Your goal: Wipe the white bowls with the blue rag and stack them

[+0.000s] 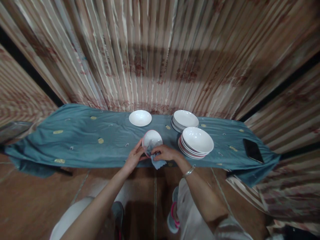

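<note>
A white bowl with a reddish outside (153, 136) is tilted above the front of the table, its inside facing me. My left hand (136, 154) grips it by the left side, fingers partly hidden behind it. With closed fingers, my right hand (163, 152) presses a light blue cloth (158, 163) against the inside of the bowl near its lower rim. Part of the cloth hangs down below the bowl. Just right of my right hand stands a stack of bowls (197, 140), some with red outsides. Behind the held bowl lies a single white dish (140, 118).
A stack of white plates (185, 118) stands at the back, touching or close to the bowl stack. A dark phone (253, 150) lies at the right end of the teal tablecloth (82, 143). Pleated curtains (150, 60) hang behind, with black poles at both sides.
</note>
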`<state>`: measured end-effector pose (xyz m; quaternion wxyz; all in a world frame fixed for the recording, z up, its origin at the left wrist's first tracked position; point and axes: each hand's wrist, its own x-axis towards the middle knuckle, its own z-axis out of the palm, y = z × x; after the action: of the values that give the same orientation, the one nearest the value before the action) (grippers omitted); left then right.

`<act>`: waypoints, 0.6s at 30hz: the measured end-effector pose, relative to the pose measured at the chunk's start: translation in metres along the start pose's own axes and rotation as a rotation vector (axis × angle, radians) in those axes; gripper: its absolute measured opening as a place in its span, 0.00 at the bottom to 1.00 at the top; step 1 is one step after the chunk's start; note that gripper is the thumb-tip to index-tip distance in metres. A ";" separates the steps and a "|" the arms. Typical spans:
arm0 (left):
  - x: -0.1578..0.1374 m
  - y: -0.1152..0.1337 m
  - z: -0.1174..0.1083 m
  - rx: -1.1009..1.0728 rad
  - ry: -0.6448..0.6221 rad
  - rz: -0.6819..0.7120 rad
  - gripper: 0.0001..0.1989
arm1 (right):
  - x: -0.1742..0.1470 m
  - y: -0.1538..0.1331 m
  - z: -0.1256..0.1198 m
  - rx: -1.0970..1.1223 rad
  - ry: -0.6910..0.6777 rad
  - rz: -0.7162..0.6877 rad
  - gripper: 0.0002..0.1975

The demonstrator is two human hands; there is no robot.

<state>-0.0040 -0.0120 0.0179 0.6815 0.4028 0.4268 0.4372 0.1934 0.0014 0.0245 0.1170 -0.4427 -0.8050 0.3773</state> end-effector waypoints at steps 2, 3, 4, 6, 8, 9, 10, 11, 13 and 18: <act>0.000 0.000 0.000 0.003 0.008 -0.009 0.38 | -0.002 0.002 -0.003 -0.059 -0.009 0.015 0.14; 0.000 0.000 0.000 0.006 0.015 -0.012 0.37 | -0.002 0.003 -0.004 -0.088 -0.011 0.025 0.15; 0.001 0.000 0.000 0.010 0.020 -0.016 0.37 | -0.003 0.004 -0.005 -0.116 -0.010 0.035 0.15; 0.002 -0.001 -0.001 0.012 0.026 -0.018 0.36 | -0.004 0.006 -0.006 -0.168 0.005 0.048 0.15; 0.004 -0.003 -0.002 0.007 0.026 -0.016 0.36 | -0.004 0.007 -0.006 -0.218 0.033 0.068 0.15; 0.004 -0.004 -0.003 0.004 0.023 -0.015 0.36 | -0.005 0.008 -0.006 -0.243 0.048 0.080 0.15; 0.005 -0.005 -0.004 0.003 0.021 -0.013 0.36 | -0.005 0.009 -0.006 -0.268 0.065 0.095 0.15; 0.006 -0.005 -0.004 0.004 0.019 -0.011 0.36 | -0.005 0.010 -0.005 -0.290 0.086 0.113 0.15; 0.006 -0.006 -0.004 0.011 0.016 -0.007 0.35 | -0.004 0.012 -0.003 -0.321 0.148 0.148 0.15; 0.003 -0.002 -0.001 0.037 0.002 0.013 0.35 | 0.003 0.013 0.002 -0.342 0.305 0.162 0.15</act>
<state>-0.0038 -0.0097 0.0155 0.6708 0.4176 0.4327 0.4341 0.1984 0.0066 0.0134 0.1297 -0.5712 -0.7920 0.1724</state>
